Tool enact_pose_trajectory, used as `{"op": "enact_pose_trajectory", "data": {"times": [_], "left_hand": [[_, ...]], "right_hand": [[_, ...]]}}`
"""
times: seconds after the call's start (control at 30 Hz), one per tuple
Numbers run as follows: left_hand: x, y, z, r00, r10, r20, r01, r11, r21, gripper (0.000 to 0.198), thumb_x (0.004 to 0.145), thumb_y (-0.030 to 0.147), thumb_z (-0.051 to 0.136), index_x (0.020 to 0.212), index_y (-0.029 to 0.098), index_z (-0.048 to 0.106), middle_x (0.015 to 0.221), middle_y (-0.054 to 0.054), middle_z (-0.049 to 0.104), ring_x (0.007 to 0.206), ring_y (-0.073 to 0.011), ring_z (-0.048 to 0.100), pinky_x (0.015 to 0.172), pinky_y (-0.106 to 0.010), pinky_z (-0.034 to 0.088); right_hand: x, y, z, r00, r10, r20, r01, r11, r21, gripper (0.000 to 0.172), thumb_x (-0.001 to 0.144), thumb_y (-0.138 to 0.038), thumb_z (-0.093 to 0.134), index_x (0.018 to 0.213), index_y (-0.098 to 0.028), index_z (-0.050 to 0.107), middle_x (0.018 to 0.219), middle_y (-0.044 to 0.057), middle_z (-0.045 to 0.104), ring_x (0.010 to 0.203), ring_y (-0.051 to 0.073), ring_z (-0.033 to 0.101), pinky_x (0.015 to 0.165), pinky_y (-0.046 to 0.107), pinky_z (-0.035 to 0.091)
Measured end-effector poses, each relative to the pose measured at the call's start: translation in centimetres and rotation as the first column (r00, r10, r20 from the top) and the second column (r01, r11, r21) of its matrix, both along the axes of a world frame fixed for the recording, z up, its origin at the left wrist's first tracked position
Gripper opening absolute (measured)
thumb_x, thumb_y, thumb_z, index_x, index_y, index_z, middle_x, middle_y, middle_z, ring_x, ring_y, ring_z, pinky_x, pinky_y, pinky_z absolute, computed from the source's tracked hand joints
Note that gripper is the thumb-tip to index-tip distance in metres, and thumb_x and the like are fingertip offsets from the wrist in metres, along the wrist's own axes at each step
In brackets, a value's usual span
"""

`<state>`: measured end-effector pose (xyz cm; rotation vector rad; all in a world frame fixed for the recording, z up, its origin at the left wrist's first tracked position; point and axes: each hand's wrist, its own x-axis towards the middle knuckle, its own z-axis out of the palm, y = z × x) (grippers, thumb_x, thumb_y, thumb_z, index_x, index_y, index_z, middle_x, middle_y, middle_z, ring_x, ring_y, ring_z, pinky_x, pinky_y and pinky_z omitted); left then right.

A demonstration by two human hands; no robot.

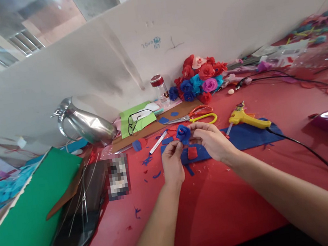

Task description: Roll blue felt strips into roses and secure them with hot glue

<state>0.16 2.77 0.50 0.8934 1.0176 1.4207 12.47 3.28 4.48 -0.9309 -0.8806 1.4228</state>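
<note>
On the white wall [87, 64] behind the tabletop's [225, 204] far edge, you have blue-green handwriting [152, 43], too faint to read surely; the emblem on the red-capped jar [161, 92] near that edge is too small to make out. You hold the blue flower [183, 133] above the tabletop's middle, well in from the near edge: your left hand's [172, 160] grip pinches it narrowly at its lower side, your right hand's [212, 138] at its right.
</note>
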Motion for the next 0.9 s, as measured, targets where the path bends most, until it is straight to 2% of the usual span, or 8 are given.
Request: {"op": "enact_pose_trajectory", "data": {"times": [0.23, 0.43, 0.73, 0.9], "left_hand": [[-0.1, 0.1, -0.3, 0.999, 0.004, 0.053, -0.005, 1.0, 0.023, 0.021, 0.063, 0.034, 0.077, 0.067, 0.018, 0.065, 0.066, 0.003, 0.06, 0.068, -0.0107, 0.053, 0.074, -0.025, 0.041], [-0.1, 0.0, -0.1, 0.999, 0.025, 0.024, -0.025, 1.0, 0.004, 0.017, 0.062, 0.03, 0.076, 0.066, 0.017, 0.065, 0.065, 0.003, 0.061, 0.067, -0.0108, 0.053, 0.074, -0.025, 0.041], [-0.1, -0.2, 0.6, 0.997, 0.04, -0.07, -0.038, 0.999, 0.026, 0.012, 0.063, 0.027, 0.073, 0.065, 0.018, 0.065, 0.065, 0.002, 0.06, 0.068, -0.0124, 0.053, 0.073, -0.025, 0.042], [0.0, -0.4, 0.9, 0.994, 0.046, -0.103, -0.043, 0.999, 0.025, 0.012, 0.062, 0.027, 0.073, 0.064, 0.018, 0.065, 0.066, 0.001, 0.061, 0.069, -0.0134, 0.053, 0.071, -0.025, 0.043]], "right_hand": [[-0.2, 0.2, -0.2, 0.995, 0.096, 0.039, -0.098, 0.994, 0.041, 0.013, 0.055, -0.024, 0.077, 0.063, -0.019, 0.068, 0.061, -0.003, 0.064, 0.063, 0.012, 0.056, 0.07, 0.029, 0.047], [-0.1, 0.2, -0.1, 0.987, 0.145, 0.074, -0.15, 0.986, 0.065, 0.016, 0.054, -0.027, 0.081, 0.066, -0.019, 0.072, 0.064, -0.002, 0.067, 0.069, 0.014, 0.059, 0.078, 0.032, 0.047], [0.0, 0.3, -0.6, 0.985, 0.136, 0.111, -0.146, 0.985, 0.089, 0.02, 0.054, -0.032, 0.083, 0.067, -0.02, 0.073, 0.065, -0.001, 0.068, 0.066, 0.014, 0.059, 0.076, 0.032, 0.048], [-0.1, 0.5, -1.0, 0.981, 0.117, 0.157, -0.14, 0.981, 0.138, 0.023, 0.054, -0.034, 0.082, 0.07, -0.02, 0.073, 0.07, 0.0, 0.07, 0.073, 0.017, 0.062, 0.079, 0.034, 0.05]]}}
